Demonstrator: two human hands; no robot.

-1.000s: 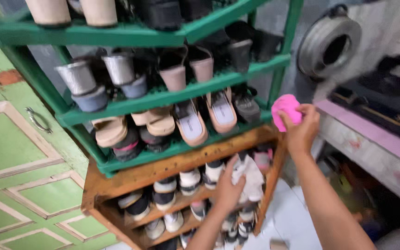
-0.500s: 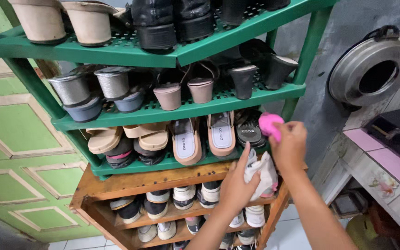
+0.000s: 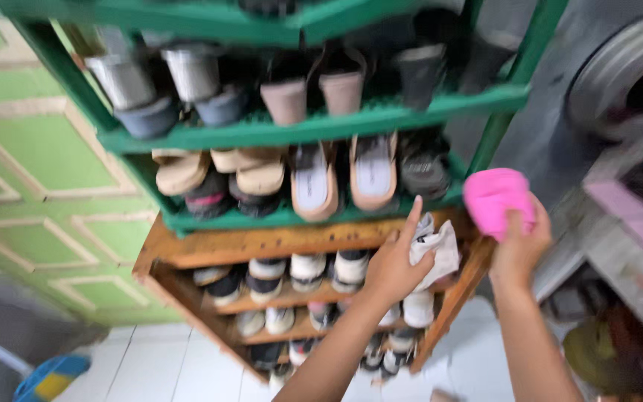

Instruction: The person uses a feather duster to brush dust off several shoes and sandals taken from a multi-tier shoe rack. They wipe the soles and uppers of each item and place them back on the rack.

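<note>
Head view, blurred. Left hand [image 3: 394,264] closed round white shoe [image 3: 434,246], holding it at right end of wooden shoe rack [image 3: 210,244], just under rack's top board. Right hand [image 3: 519,242] clutches pink cloth [image 3: 496,199], raised beside right post of green plastic shelf [image 3: 314,126], close to white shoe, not touching it. Tan sandals [image 3: 340,179] stand on green shelf's lower tier just above left hand. Rows of white sneakers [image 3: 306,268] fill wooden rack's shelves. Green panelled door [image 3: 46,156] at left; grey round drum [image 3: 626,74] at upper right.
</note>
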